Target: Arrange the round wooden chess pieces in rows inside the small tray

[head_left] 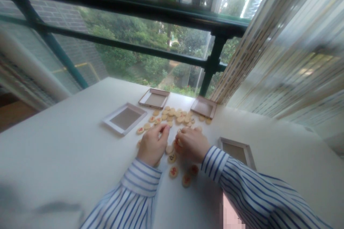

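Note:
Round wooden Chinese chess pieces with red or black characters lie in a loose pile beyond my hands. My left hand rests over the left side of the spread, thumb and forefinger pinched together; what is between them, if anything, is hidden. Across a narrow gap, my right hand has its fingers curled round a Chinese chess piece, mostly covered by the fingers. Between the hands lies a black-marked piece. Closer to me are a red-marked piece and another red one. A dim piece sits below my right wrist.
Shallow open box parts surround the pieces: a white-rimmed tray at left, a brown-edged tray behind, another at back right, one beside my right sleeve. The white table meets a window with a green railing.

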`<state>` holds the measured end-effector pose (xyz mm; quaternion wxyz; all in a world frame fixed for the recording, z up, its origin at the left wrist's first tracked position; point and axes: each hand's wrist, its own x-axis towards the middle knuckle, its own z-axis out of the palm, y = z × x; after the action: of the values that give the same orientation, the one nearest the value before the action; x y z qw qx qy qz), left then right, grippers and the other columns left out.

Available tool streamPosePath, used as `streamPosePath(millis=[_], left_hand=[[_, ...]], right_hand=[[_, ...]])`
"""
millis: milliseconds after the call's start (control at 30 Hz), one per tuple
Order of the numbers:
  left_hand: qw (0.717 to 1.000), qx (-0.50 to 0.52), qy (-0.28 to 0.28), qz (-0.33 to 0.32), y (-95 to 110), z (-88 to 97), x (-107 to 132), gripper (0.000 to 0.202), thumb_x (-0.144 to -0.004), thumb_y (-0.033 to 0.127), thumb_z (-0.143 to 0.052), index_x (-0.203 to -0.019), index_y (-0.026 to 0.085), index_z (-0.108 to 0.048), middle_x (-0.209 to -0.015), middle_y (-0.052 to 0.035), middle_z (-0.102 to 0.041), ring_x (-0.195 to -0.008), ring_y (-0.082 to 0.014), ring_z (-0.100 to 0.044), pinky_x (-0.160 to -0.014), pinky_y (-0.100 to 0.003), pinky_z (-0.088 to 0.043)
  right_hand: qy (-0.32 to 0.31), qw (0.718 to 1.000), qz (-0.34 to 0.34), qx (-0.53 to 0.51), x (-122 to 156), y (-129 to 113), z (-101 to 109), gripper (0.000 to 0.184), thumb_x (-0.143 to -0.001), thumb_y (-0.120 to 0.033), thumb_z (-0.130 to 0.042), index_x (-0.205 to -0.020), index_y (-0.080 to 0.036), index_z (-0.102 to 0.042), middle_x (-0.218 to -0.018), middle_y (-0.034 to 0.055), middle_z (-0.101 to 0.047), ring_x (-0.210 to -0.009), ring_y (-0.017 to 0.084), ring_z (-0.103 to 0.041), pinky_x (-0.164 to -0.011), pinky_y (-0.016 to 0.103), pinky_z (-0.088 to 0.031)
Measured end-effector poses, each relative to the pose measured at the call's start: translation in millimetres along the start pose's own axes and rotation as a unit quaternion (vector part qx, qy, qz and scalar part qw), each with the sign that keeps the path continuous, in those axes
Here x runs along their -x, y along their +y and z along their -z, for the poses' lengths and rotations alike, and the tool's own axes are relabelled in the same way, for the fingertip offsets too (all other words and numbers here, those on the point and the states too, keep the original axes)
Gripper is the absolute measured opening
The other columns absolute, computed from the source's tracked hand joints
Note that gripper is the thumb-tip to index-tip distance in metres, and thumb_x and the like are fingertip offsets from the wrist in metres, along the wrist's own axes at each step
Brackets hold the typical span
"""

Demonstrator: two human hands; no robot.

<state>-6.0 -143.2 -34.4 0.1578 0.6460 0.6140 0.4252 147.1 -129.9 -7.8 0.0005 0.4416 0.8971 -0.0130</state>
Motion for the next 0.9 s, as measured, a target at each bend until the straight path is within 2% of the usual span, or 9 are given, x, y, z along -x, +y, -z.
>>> streamPosePath(millis=[133, 267, 400, 633, 900], left_hand=[[1.0, -0.008, -0.004, -0.011, 2.1, 1.0, 0.6, 0.029, -0.084, 0.037, -0.041, -0.091, 0.019, -0.062, -0.09, -0.0045, -0.066, -0.086, -0.0185, -0.058, -0.079, -0.031, -0.044], [0.998, -0.03, -0.023, -0.042, 4.1, -0.5, 1.5, 0.028, -0.085, 0.035, -0.04, -0.092, 0.02, -0.062, -0.09, -0.0044, -0.066, -0.087, -0.0188, -0.058, -0.08, -0.031, -0.043], [0.994, -0.053, -0.053, -0.086, 4.7, -4.1, 2.9, 0.027, -0.085, 0.033, -0.041, -0.095, 0.018, -0.062, -0.093, -0.0062, -0.066, -0.089, -0.0202, -0.058, -0.081, -0.033, -0.043], [0.99, -0.057, -0.061, -0.116, 6.2, -7.5, 4.7, 0.026, -0.085, 0.03, -0.041, -0.095, 0.017, -0.061, -0.094, -0.007, -0.065, -0.09, -0.0205, -0.057, -0.082, -0.033, -0.043], [0.989, -0.05, -0.062, -0.128, 7.5, -8.7, 6.7, 0.026, -0.085, 0.031, -0.042, -0.095, 0.017, -0.061, -0.092, -0.0074, -0.065, -0.09, -0.0207, -0.058, -0.082, -0.034, -0.044]], right_hand=[[0.025, 0.999, 0.007, -0.022, 3.2, 7.3, 1.5, 0.026, -0.083, -0.037, -0.045, -0.093, -0.02, -0.061, -0.089, 0.0065, -0.061, -0.082, 0.019, -0.055, -0.071, 0.032, -0.034], [0.019, 0.999, 0.009, -0.042, 14.7, 20.7, 9.7, 0.017, -0.079, -0.029, -0.052, -0.091, -0.022, -0.061, -0.088, 0.0046, -0.06, -0.084, 0.018, -0.054, -0.069, 0.03, -0.032], [0.017, 0.998, 0.041, -0.046, 30.2, 29.1, 17.2, 0.018, -0.079, -0.027, -0.053, -0.095, -0.022, -0.06, -0.09, 0.0044, -0.06, -0.088, 0.017, -0.051, -0.071, 0.03, -0.029], [0.001, 0.999, 0.038, 0.02, 41.2, 25.5, 11.5, 0.021, -0.077, -0.034, -0.052, -0.089, -0.019, -0.06, -0.088, 0.0084, -0.058, -0.087, 0.022, -0.048, -0.071, 0.035, -0.029], [-0.009, 0.999, 0.025, 0.021, 38.4, 23.9, 6.4, 0.019, -0.076, -0.032, -0.052, -0.084, -0.017, -0.06, -0.087, 0.0093, -0.058, -0.085, 0.022, -0.049, -0.07, 0.035, -0.032]])
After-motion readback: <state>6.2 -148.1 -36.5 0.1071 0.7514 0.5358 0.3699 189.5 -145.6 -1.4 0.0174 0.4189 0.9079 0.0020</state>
